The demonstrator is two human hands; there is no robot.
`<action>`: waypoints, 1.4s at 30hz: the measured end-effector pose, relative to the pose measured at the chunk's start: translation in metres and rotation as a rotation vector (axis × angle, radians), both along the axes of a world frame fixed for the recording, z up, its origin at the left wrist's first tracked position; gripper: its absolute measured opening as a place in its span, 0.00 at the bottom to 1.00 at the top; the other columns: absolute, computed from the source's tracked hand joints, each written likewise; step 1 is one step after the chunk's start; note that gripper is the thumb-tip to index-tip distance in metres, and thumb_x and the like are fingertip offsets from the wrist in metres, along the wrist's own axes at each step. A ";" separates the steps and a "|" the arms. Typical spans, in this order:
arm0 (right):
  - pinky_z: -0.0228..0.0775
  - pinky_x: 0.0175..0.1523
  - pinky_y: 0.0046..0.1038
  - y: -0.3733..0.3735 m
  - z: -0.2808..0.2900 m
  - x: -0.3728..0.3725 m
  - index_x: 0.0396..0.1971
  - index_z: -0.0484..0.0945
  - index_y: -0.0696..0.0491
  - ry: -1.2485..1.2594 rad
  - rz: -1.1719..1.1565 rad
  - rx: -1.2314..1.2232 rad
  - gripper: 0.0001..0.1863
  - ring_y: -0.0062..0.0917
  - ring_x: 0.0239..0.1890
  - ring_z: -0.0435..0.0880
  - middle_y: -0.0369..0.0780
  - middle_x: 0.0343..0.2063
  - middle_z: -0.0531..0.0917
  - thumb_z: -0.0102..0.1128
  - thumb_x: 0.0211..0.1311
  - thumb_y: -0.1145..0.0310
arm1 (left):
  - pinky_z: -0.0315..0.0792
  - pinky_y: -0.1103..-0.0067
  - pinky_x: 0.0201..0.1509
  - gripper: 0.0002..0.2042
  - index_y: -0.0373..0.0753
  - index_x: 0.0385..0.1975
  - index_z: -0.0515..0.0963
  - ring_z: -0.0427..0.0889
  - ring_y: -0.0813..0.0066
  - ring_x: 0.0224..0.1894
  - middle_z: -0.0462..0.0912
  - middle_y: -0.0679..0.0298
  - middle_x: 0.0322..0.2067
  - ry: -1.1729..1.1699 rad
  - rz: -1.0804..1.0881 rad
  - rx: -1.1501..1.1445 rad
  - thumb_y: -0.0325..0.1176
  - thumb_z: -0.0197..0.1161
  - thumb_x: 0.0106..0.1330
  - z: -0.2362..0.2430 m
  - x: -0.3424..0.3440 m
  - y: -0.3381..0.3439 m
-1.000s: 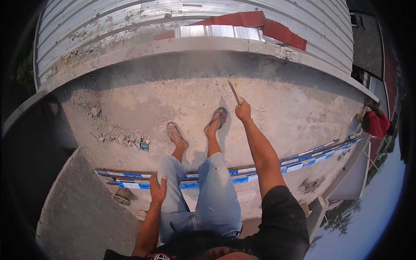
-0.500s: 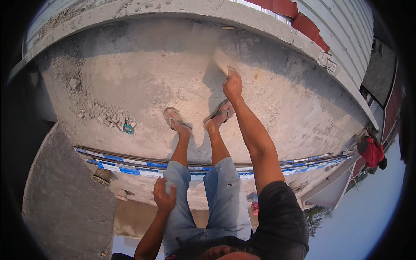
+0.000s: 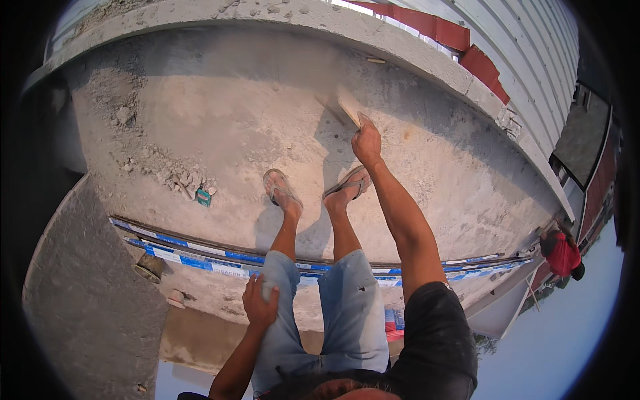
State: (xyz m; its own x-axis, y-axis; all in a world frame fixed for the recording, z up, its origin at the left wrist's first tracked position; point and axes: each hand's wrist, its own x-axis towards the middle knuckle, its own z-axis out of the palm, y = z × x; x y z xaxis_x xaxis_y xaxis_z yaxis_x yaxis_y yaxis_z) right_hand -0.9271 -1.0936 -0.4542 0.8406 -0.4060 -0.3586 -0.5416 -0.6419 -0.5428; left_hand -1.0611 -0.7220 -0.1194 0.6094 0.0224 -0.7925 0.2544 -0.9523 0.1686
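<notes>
My right hand (image 3: 367,143) is wrapped round one end of a pale, flat board-like tool (image 3: 349,108). Motion and dust blur its far end, so I cannot tell exactly what kind it is. The tool is tilted over the dusty concrete floor (image 3: 427,193), beyond my right foot, and a dark shadow falls beside it. My left hand (image 3: 260,301) lies on my left thigh by the knee, fingers stretched over the denim, holding nothing.
A low concrete ledge (image 3: 280,12) borders the far side. Rubble (image 3: 180,175) and a small green packet (image 3: 203,197) lie at left. Long bars wrapped in blue and white (image 3: 220,257) run crosswise behind my feet. A person in red (image 3: 561,257) is far right.
My right hand with the pale tool is a little nearer and farther right in the picture; the whole view has shifted slightly too. My left hand stays on my thigh.
</notes>
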 end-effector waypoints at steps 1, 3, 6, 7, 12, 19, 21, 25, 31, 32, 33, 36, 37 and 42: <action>0.65 0.59 0.38 -0.001 0.006 0.005 0.53 0.71 0.61 -0.022 -0.014 -0.012 0.28 0.46 0.53 0.73 0.53 0.51 0.75 0.51 0.46 0.82 | 0.61 0.61 0.59 0.25 0.33 0.53 0.72 0.69 0.47 0.57 0.69 0.43 0.55 0.000 0.009 -0.005 0.42 0.62 0.58 0.000 0.001 0.001; 0.64 0.60 0.38 -0.024 0.007 0.039 0.53 0.71 0.60 -0.049 -0.010 -0.093 0.28 0.46 0.53 0.73 0.53 0.51 0.75 0.51 0.46 0.82 | 0.61 0.62 0.59 0.25 0.33 0.53 0.72 0.69 0.48 0.57 0.69 0.44 0.56 0.003 0.028 -0.017 0.42 0.62 0.58 0.002 0.003 0.003; 0.64 0.60 0.37 -0.039 -0.016 0.067 0.54 0.71 0.58 -0.041 0.075 -0.177 0.28 0.45 0.53 0.73 0.51 0.51 0.75 0.51 0.46 0.82 | 0.61 0.61 0.59 0.25 0.34 0.53 0.72 0.69 0.48 0.58 0.69 0.44 0.56 -0.001 0.030 -0.023 0.42 0.62 0.58 -0.001 0.006 0.005; 0.64 0.60 0.37 -0.036 -0.020 0.071 0.54 0.72 0.57 -0.035 0.121 -0.191 0.28 0.45 0.53 0.73 0.51 0.51 0.76 0.51 0.46 0.82 | 0.61 0.61 0.59 0.25 0.34 0.53 0.72 0.69 0.48 0.58 0.69 0.44 0.56 -0.002 0.037 -0.025 0.42 0.62 0.58 0.000 0.007 0.006; 0.66 0.58 0.37 0.015 -0.013 0.070 0.52 0.73 0.57 -0.077 0.225 -0.021 0.25 0.45 0.51 0.75 0.49 0.50 0.77 0.50 0.49 0.80 | 0.60 0.62 0.59 0.25 0.34 0.53 0.72 0.69 0.48 0.57 0.70 0.44 0.56 -0.001 0.056 -0.016 0.42 0.62 0.58 0.000 0.007 0.010; 0.68 0.54 0.40 0.041 -0.009 0.121 0.51 0.72 0.60 -0.080 0.225 -0.087 0.24 0.47 0.48 0.76 0.52 0.44 0.78 0.50 0.50 0.79 | 0.61 0.62 0.59 0.25 0.34 0.52 0.72 0.69 0.50 0.56 0.70 0.46 0.56 0.000 0.101 -0.057 0.42 0.62 0.58 -0.001 0.010 0.019; 0.68 0.55 0.40 0.084 -0.013 0.091 0.51 0.72 0.61 -0.095 0.358 -0.052 0.24 0.48 0.49 0.76 0.53 0.46 0.77 0.49 0.50 0.79 | 0.61 0.62 0.59 0.25 0.34 0.52 0.72 0.70 0.50 0.56 0.70 0.46 0.55 0.004 0.109 -0.056 0.42 0.62 0.58 0.000 0.013 0.020; 0.66 0.59 0.38 0.122 0.005 0.091 0.52 0.72 0.60 -0.056 0.313 0.088 0.24 0.47 0.52 0.74 0.53 0.50 0.76 0.47 0.52 0.77 | 0.61 0.62 0.58 0.25 0.34 0.52 0.72 0.70 0.50 0.56 0.71 0.46 0.55 0.003 0.146 -0.040 0.42 0.62 0.57 -0.001 0.010 0.031; 0.70 0.51 0.39 0.126 -0.014 0.180 0.52 0.70 0.61 -0.165 0.246 -0.175 0.23 0.44 0.46 0.76 0.49 0.44 0.76 0.49 0.52 0.75 | 0.63 0.63 0.55 0.25 0.34 0.52 0.71 0.72 0.52 0.52 0.74 0.49 0.51 -0.028 0.172 -0.056 0.41 0.63 0.56 -0.002 0.011 0.037; 0.70 0.50 0.39 0.145 -0.016 0.182 0.52 0.70 0.61 -0.148 0.269 -0.199 0.23 0.43 0.45 0.76 0.49 0.44 0.76 0.49 0.53 0.75 | 0.64 0.63 0.54 0.25 0.34 0.52 0.71 0.73 0.52 0.51 0.75 0.49 0.50 -0.015 0.192 -0.064 0.40 0.63 0.56 -0.001 0.015 0.035; 0.71 0.50 0.38 0.170 -0.026 0.166 0.53 0.69 0.61 -0.131 0.328 -0.186 0.23 0.41 0.46 0.76 0.49 0.44 0.76 0.49 0.54 0.74 | 0.64 0.63 0.53 0.25 0.34 0.52 0.71 0.74 0.52 0.50 0.75 0.50 0.48 -0.005 0.214 -0.077 0.40 0.63 0.56 -0.002 0.018 0.032; 0.71 0.49 0.36 0.248 -0.010 0.105 0.52 0.69 0.62 -0.001 0.553 -0.048 0.22 0.38 0.46 0.76 0.49 0.42 0.75 0.48 0.57 0.70 | 0.65 0.64 0.51 0.25 0.34 0.52 0.70 0.74 0.53 0.48 0.76 0.51 0.47 -0.034 0.192 -0.101 0.40 0.63 0.56 -0.002 0.016 0.035; 0.70 0.51 0.37 0.260 -0.003 0.088 0.52 0.69 0.61 0.036 0.545 0.047 0.23 0.41 0.48 0.76 0.49 0.44 0.76 0.49 0.55 0.74 | 0.65 0.64 0.51 0.25 0.34 0.52 0.70 0.74 0.53 0.48 0.76 0.51 0.47 -0.041 0.190 -0.111 0.40 0.63 0.56 -0.004 0.016 0.036; 0.68 0.57 0.39 0.210 0.039 0.032 0.56 0.68 0.59 -0.110 0.230 0.067 0.28 0.47 0.52 0.74 0.52 0.50 0.75 0.49 0.51 0.83 | 0.65 0.64 0.52 0.25 0.33 0.52 0.70 0.74 0.52 0.49 0.76 0.50 0.47 -0.101 0.195 -0.101 0.39 0.63 0.56 0.000 -0.002 0.045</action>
